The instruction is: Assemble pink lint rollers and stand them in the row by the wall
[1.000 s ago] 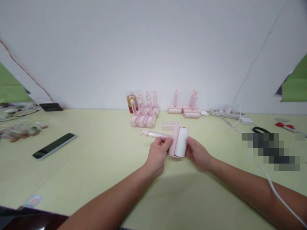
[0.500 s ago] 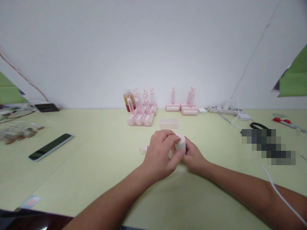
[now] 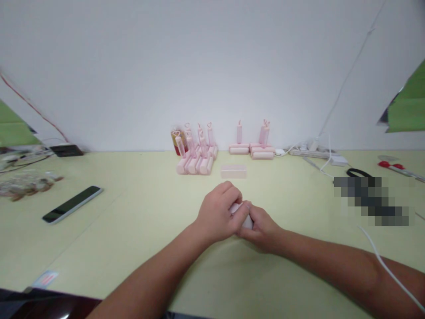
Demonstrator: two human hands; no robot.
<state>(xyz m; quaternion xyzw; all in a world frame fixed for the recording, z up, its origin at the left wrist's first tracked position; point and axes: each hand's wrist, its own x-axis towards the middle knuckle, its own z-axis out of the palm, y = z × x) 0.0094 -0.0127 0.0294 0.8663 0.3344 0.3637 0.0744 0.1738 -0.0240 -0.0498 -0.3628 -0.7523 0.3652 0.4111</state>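
Note:
Both hands meet over the middle of the table around a pale pink-white lint roller [image 3: 247,222]. My left hand [image 3: 219,212] wraps over its left end, fingers curled and thumb across the top. From the right, my right hand [image 3: 265,228] grips the other side, with its thumb close to the left thumb. Only part of the pale body shows between the hands; the handle is hidden. Just beyond the hands lies a pale pink rectangular block [image 3: 233,171]. Farther back, several pink lint rollers [image 3: 193,165] stand with heart-looped handles pointing up.
More pink rollers [image 3: 262,155] stand by the wall, right of the first group. A phone [image 3: 73,204] lies at left, near bagged small items [image 3: 28,185]. At right are a power strip [image 3: 312,153], a black strap [image 3: 360,174] and a white cable [image 3: 376,254].
The lint roller has tilted over and come lower and nearer between my hands. Its handle end, which stuck out left of my left hand, is now out of sight.

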